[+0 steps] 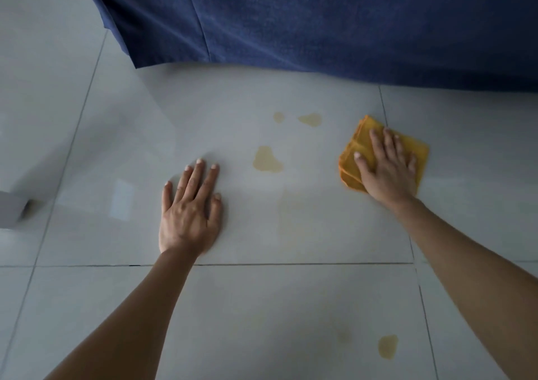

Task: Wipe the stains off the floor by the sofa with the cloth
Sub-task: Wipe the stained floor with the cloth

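A folded orange cloth (356, 146) lies on the pale tiled floor (291, 306) at the right. My right hand (387, 167) presses flat on it with the fingers spread. My left hand (190, 207) rests palm down on the bare tile, holding nothing. Between the hands lies a yellowish stain (266, 161). Two smaller stains (311, 119) sit farther back, near the sofa. A faint smear (291, 213) runs below the middle stain. Another stain (387, 346) is close to me at the lower right.
The sofa, under a dark blue cover (320, 21), spans the back, its hem touching the floor. A grey object (10, 209) stands at the left edge. Tile joints cross the floor.
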Demonstrator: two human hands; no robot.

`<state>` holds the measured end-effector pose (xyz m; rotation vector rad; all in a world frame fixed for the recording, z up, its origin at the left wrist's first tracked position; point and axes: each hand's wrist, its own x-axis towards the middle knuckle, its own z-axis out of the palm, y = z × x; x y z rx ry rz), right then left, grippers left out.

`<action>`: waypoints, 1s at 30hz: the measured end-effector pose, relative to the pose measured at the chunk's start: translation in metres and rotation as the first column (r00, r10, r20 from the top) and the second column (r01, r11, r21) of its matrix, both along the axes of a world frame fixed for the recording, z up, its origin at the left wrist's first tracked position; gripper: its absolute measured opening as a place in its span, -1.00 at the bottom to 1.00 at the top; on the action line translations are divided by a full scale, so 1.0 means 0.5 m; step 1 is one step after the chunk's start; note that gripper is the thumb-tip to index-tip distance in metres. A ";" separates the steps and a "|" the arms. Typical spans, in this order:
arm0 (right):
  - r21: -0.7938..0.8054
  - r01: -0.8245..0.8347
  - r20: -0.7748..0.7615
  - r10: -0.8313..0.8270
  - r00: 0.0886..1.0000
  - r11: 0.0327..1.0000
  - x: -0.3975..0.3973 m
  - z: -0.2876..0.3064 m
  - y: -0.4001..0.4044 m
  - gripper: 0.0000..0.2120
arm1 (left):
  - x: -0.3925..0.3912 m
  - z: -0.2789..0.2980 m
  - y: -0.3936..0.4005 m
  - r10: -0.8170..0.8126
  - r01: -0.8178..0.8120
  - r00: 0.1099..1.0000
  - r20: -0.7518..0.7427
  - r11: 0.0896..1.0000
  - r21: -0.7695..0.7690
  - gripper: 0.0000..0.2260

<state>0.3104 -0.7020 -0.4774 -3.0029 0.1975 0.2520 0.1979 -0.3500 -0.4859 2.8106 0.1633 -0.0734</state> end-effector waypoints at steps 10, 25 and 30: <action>-0.001 -0.416 0.071 0.415 0.907 0.909 -0.029 -0.008 0.232 -0.34 | 0.002 0.003 0.007 -0.020 0.020 1.000 -0.006 0.999 -0.032 -0.50; -0.001 -0.034 0.029 0.034 0.999 0.999 0.093 -0.012 0.093 -0.36 | -0.030 0.005 0.183 0.034 -0.032 0.999 -0.025 0.996 0.083 -0.47; 0.037 -0.063 0.040 0.061 0.997 0.997 0.151 -0.010 0.208 -0.36 | -0.030 0.004 0.185 0.035 -0.033 0.999 -0.023 0.997 0.072 -0.48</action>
